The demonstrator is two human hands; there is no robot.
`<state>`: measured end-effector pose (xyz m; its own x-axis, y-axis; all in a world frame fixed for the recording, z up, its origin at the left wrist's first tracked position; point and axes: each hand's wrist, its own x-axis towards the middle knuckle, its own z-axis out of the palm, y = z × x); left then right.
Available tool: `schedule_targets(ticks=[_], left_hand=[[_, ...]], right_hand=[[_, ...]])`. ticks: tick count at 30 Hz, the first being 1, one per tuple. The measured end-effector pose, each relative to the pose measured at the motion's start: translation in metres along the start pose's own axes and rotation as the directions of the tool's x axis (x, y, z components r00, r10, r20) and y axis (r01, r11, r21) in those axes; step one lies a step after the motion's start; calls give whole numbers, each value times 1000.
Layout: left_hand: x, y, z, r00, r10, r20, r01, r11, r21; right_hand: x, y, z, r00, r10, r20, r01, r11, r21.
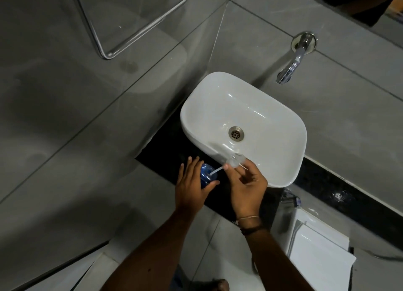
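Note:
A blue bottle [207,174] stands on the black counter [165,153] just left of the white basin [283,142]. My left hand [192,188] wraps round the bottle, thumb on its near side and fingers on the far side. My right hand [246,186] pinches a clear pump head [236,160] above the basin's front rim. The pump's thin white tube [216,170] slants down into the bottle's mouth.
A chrome tap [293,60] sticks out of the grey tiled wall above the basin. A glass panel with a chrome edge [139,28] hangs at the upper left. A white appliance [318,242] stands below the counter at the right. The drain [236,133] sits mid-basin.

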<state>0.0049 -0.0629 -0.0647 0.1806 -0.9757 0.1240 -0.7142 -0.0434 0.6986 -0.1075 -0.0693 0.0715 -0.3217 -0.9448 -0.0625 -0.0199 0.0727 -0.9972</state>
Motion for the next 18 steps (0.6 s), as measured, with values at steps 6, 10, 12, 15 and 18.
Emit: schedule_targets(ticks=[6, 10, 12, 15, 18], left_hand=[[0, 0, -1, 1000, 16, 21, -16, 1000, -11], [0, 2, -4, 1000, 28, 5, -28, 999, -25], [-1, 3, -4, 998, 55, -31, -56, 998, -26], [-1, 2, -4, 994, 83, -67, -85, 996, -28], [-2, 1, -2, 993, 93, -76, -96, 995, -33]], right_hand=[[6, 22, 7, 1000, -15, -3, 14, 999, -47], [7, 43, 10, 997, -15, 76, 28, 984, -174], [7, 53, 13, 993, 1, 119, 32, 961, -274], [9, 66, 16, 988, 40, 149, 23, 917, -398], [10, 72, 16, 989, 71, 129, -7, 897, -442]])
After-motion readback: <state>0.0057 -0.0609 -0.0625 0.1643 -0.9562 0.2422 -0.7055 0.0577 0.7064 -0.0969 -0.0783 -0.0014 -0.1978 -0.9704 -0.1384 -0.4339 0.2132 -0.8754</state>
